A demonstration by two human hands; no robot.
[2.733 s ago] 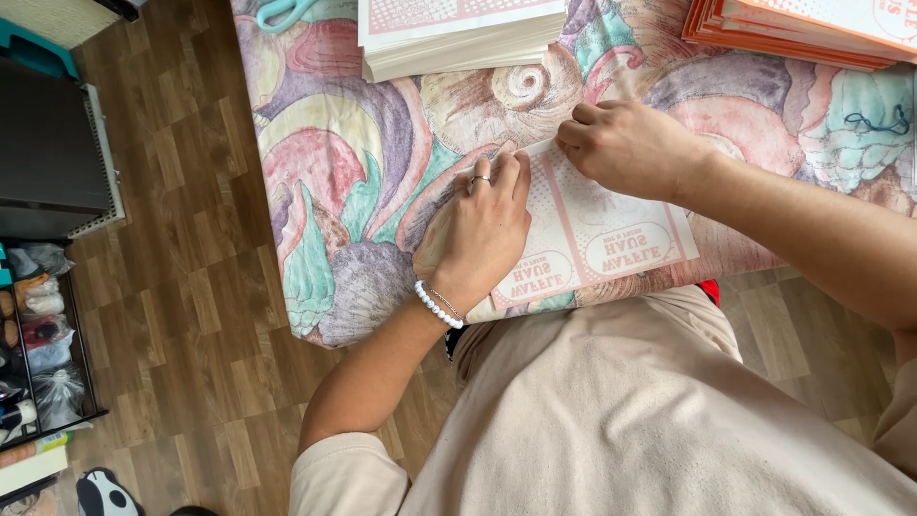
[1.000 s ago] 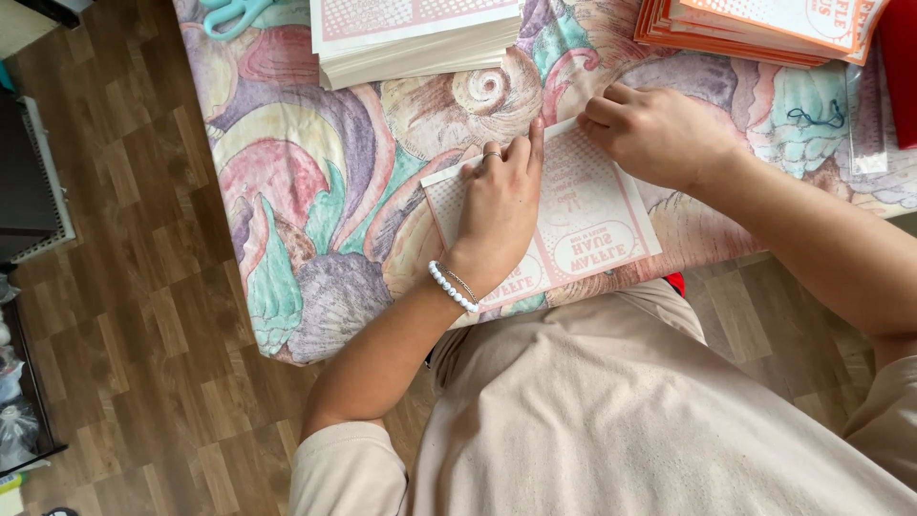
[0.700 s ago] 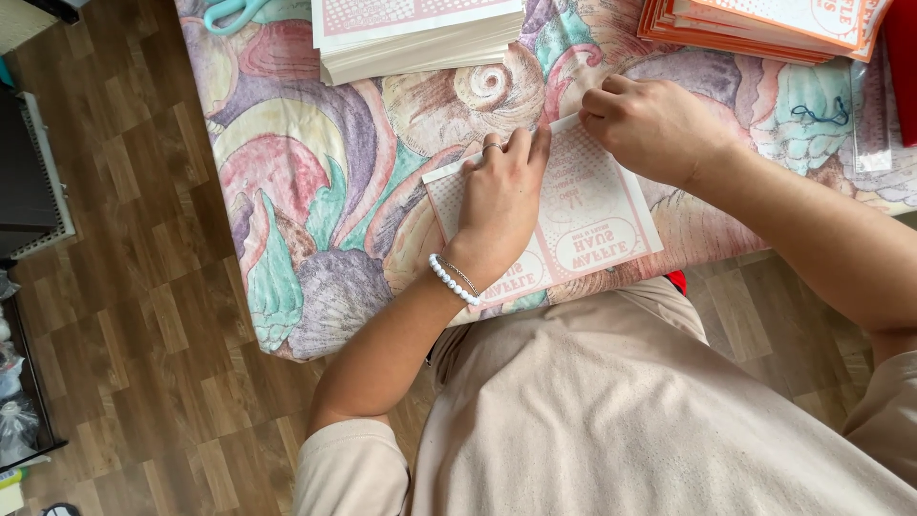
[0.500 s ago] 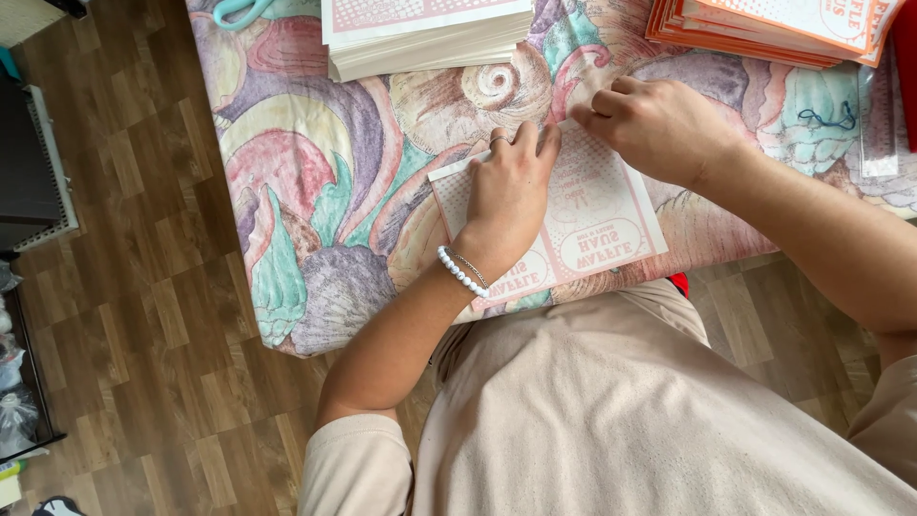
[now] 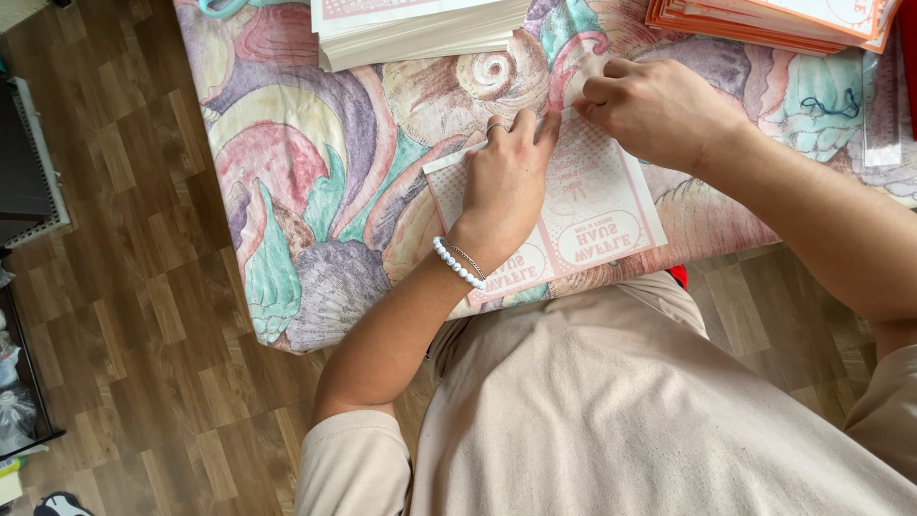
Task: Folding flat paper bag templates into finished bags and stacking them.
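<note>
A flat white paper sheet with pink print lies near the front edge of a table covered by a shell-patterned cloth. My left hand presses flat on the sheet's left half, fingers stretched toward its far edge. It wears a bead bracelet and a ring. My right hand is curled at the sheet's far right corner, pinching the paper edge there.
A thick stack of white printed sheets sits at the far side of the table. An orange-edged stack lies at the far right. Teal scissor handles show at the top edge. Wooden floor and a dark shelf unit are on the left.
The sheet and both hands keep their places on the table while the camera view drifts slightly. My right hand has stayed at the far corner, my left hand stays flat on the sheet.
</note>
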